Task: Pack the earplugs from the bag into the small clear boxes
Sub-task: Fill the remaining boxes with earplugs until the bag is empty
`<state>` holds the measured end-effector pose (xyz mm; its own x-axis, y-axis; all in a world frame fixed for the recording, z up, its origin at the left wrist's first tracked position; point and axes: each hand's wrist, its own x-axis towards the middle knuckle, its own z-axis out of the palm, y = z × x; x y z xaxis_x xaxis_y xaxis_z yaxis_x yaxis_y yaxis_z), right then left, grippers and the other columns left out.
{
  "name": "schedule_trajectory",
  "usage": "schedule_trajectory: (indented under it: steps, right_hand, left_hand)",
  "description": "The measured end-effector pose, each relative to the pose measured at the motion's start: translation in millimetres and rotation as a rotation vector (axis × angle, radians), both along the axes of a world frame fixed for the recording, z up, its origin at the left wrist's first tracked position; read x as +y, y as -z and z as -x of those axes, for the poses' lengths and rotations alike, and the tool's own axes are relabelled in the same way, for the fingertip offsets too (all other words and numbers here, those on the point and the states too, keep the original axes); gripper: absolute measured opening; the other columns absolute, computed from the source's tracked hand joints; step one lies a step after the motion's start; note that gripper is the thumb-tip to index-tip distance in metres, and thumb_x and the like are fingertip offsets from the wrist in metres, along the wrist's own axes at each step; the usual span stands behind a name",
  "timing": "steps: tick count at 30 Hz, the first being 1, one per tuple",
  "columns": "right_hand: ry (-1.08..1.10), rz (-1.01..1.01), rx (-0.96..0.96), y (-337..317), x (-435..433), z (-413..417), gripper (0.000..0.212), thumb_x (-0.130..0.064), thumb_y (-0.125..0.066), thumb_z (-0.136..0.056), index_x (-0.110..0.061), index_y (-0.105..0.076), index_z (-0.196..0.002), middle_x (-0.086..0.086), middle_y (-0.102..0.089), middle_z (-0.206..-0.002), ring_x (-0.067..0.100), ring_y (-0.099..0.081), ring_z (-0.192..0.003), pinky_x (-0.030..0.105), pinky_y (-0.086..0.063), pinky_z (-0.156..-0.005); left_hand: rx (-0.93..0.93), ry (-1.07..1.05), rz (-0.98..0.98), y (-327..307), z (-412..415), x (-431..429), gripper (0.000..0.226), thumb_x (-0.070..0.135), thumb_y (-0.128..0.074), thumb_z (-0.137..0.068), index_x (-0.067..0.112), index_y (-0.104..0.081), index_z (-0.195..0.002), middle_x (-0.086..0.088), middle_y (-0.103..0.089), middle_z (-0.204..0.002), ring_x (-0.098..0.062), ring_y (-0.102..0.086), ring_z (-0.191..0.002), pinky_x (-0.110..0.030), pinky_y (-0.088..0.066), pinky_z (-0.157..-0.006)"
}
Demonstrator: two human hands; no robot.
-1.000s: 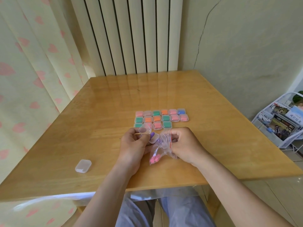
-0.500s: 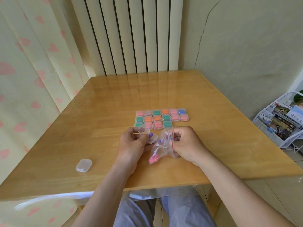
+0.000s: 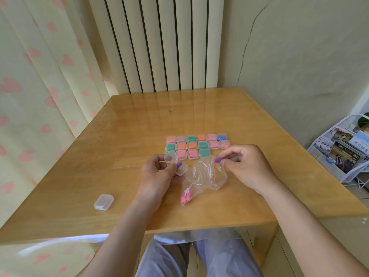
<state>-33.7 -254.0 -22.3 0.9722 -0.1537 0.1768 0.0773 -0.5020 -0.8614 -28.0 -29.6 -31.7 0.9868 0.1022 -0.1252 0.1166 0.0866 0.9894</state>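
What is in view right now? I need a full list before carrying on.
filled boxes: sixteen, clear over pink, green, orange or blue, three rows mid-table
open box: one, clear, in the left hand
boxed earplug: one, purple, inside the open box
held earplug: one, purple, above the bag mouth
bag: one, clear with a red zip line, between the hands
pink earplugs: at least two, in the bag's lower corner
closed box: one, clear, table's near left
table: one, wooden
radiator: one, white, behind the table
curtain: cream with pink hearts, left
magazine rack: one, white, right
left hand: holds the open box
right hand: pinches the held earplug
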Motion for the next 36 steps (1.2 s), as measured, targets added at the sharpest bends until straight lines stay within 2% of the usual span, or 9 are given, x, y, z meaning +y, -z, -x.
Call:
schedule_trajectory:
  steps: [3, 6, 10, 13, 16, 22, 27, 31, 36]
  right_hand:
    - [0.109, 0.036, -0.114, -11.3, -3.9, -1.8, 0.027, -0.004, -0.071, -0.083, -0.03, -0.074, -0.078, -0.012, -0.074, -0.081, 0.003, -0.067, -0.072, 0.013, -0.047, -0.067]
    - [0.095, -0.034, -0.171, -24.6, 2.1, -1.9, 0.025, -0.002, -0.072, -0.083, -0.026, -0.075, -0.078, -0.018, -0.073, -0.077, -0.002, -0.065, -0.068, 0.008, -0.046, -0.065]
    - [-0.059, -0.03, -0.164, -26.0, 23.4, -0.2, 0.028, -0.002, -0.072, -0.082, -0.029, -0.076, -0.076, -0.014, -0.076, -0.081, 0.007, -0.071, -0.075, 0.025, -0.057, -0.072]
    - [-0.142, 0.026, -0.154, -21.3, 37.4, 2.4, 0.032, -0.001, -0.072, -0.082, -0.032, -0.076, -0.074, -0.018, -0.074, -0.074, 0.002, -0.066, -0.069, 0.017, -0.053, -0.069]
    - [-0.173, 0.065, -0.151, -17.3, 44.7, 3.7, 0.024, -0.002, -0.073, -0.083, -0.026, -0.079, -0.081, -0.025, -0.07, -0.071, -0.004, -0.065, -0.069, 0.008, -0.047, -0.066]
    - [-0.197, 0.135, -0.145, -18.4, 48.9, 6.0, 0.02, -0.005, -0.073, -0.084, -0.024, -0.079, -0.087, -0.026, -0.066, -0.074, -0.009, -0.062, -0.071, 0.006, -0.045, -0.066]
    - [-0.234, 0.148, -0.151, -22.5, 49.6, 7.7, 0.031, -0.003, -0.072, -0.085, -0.033, -0.075, -0.076, -0.031, -0.065, -0.067, -0.009, -0.062, -0.069, 0.006, -0.045, -0.066]
    - [-0.245, 0.194, -0.151, -24.4, 50.9, 9.6, 0.021, -0.004, -0.07, -0.086, -0.021, -0.082, -0.091, -0.027, -0.065, -0.075, -0.013, -0.062, -0.074, 0.005, -0.047, -0.07]
    - [-0.248, 0.229, -0.182, -24.7, 50.5, 12.3, 0.023, -0.002, -0.067, -0.087, -0.019, -0.081, -0.094, -0.029, -0.062, -0.077, -0.017, -0.059, -0.074, 0.003, -0.044, -0.07]
  left_hand:
    - [-0.001, -0.022, -0.001, -2.6, 0.1, -1.3, 0.019, 0.003, -0.067, -0.091, 0.006, -0.06, -0.108, -0.03, -0.067, -0.108, -0.026, -0.076, -0.081, -0.05, -0.06, -0.083]
    - [-0.019, -0.013, 0.019, -6.8, 1.6, -3.0, 0.019, 0.002, -0.067, -0.091, 0.005, -0.06, -0.108, -0.032, -0.066, -0.111, -0.025, -0.076, -0.087, -0.041, -0.062, -0.079]
    - [-0.043, 0.039, 0.046, -13.0, 6.2, -7.5, 0.016, 0.002, -0.065, -0.093, 0.002, -0.06, -0.108, -0.033, -0.065, -0.11, -0.026, -0.075, -0.089, -0.04, -0.062, -0.078]
    - [-0.065, 0.075, 0.059, -17.0, 9.5, -10.4, 0.015, 0.0, -0.062, -0.094, 0.0, -0.06, -0.108, -0.032, -0.066, -0.106, -0.027, -0.075, -0.087, -0.038, -0.062, -0.074]
    - [-0.085, 0.108, 0.046, -19.9, 12.0, -11.0, 0.009, 0.001, -0.063, -0.094, 0.005, -0.064, -0.103, -0.032, -0.067, -0.104, -0.031, -0.075, -0.087, -0.038, -0.062, -0.074]
    - [-0.093, 0.147, 0.055, -21.8, 14.2, -10.1, 0.01, 0.005, -0.065, -0.094, 0.009, -0.067, -0.103, -0.029, -0.069, -0.102, -0.03, -0.075, -0.085, -0.038, -0.061, -0.077]
    - [-0.093, 0.161, 0.073, -21.3, 14.0, -11.0, 0.014, 0.003, -0.063, -0.094, 0.01, -0.068, -0.105, -0.03, -0.069, -0.103, -0.033, -0.075, -0.09, -0.041, -0.06, -0.081]
    - [-0.101, 0.171, 0.097, -23.0, 14.9, -12.0, 0.013, 0.003, -0.063, -0.094, 0.013, -0.071, -0.1, -0.03, -0.069, -0.101, -0.036, -0.073, -0.092, -0.04, -0.061, -0.079]
    - [-0.093, 0.203, 0.113, -20.3, 13.3, -10.6, 0.019, -0.001, -0.065, -0.092, 0.01, -0.071, -0.106, -0.032, -0.066, -0.108, -0.038, -0.072, -0.097, -0.042, -0.06, -0.084]
